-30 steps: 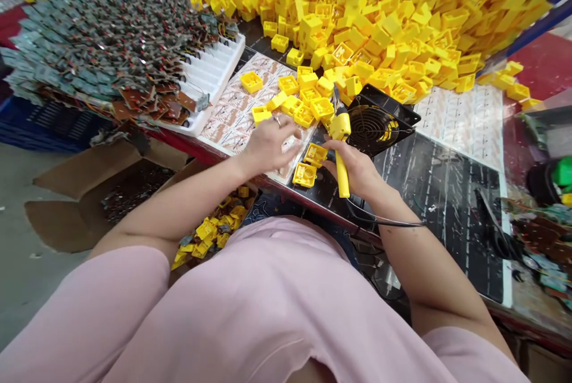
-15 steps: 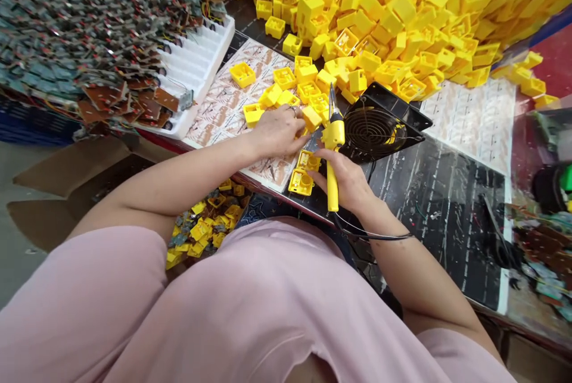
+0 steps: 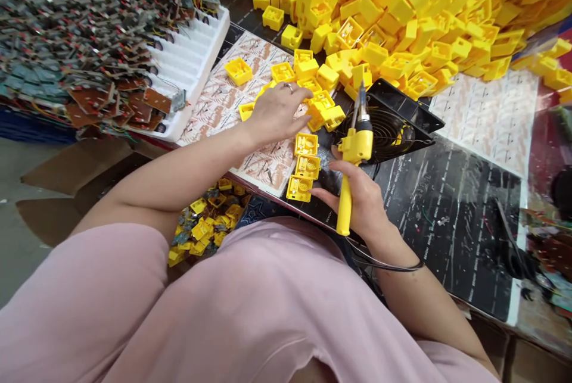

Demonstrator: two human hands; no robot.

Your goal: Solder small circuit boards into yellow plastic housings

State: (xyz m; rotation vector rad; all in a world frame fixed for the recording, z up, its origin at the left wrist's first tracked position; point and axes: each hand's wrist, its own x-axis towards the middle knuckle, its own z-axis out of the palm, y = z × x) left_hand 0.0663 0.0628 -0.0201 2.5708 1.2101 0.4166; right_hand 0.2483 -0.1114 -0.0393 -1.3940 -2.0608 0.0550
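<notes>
Left hand [image 3: 277,115] open, fingers spread and ring showing, low over a printed sheet [image 3: 268,171], holding nothing; whether the fingertips touch the sheet, impossible to tell. Loose cluster of yellow housings [image 3: 322,110] just past those fingertips. Right hand [image 3: 361,201] closed around a soldering iron [image 3: 344,210], tip pointing up, its fingers just beside a short row of three housings [image 3: 306,167] at the sheet's edge. Each housing probably light, stiff and hollow, its thin plastic walls better pinched from two opposite outer faces, away from the moulded inner parts. Likely to skid on the glossy sheet under a careless touch, and to knock its neighbours out of line. Iron best kept by the yellow handle, well back from the tip, with the cord [image 3: 384,264] looping past the right wrist and perhaps dragging a little. Huge heap of housings [image 3: 402,13] behind, beside a black fan [image 3: 404,97]. White tray [image 3: 192,67] and stacked circuit boards [image 3: 75,31] to the left, black mat [image 3: 451,222] to the right
</notes>
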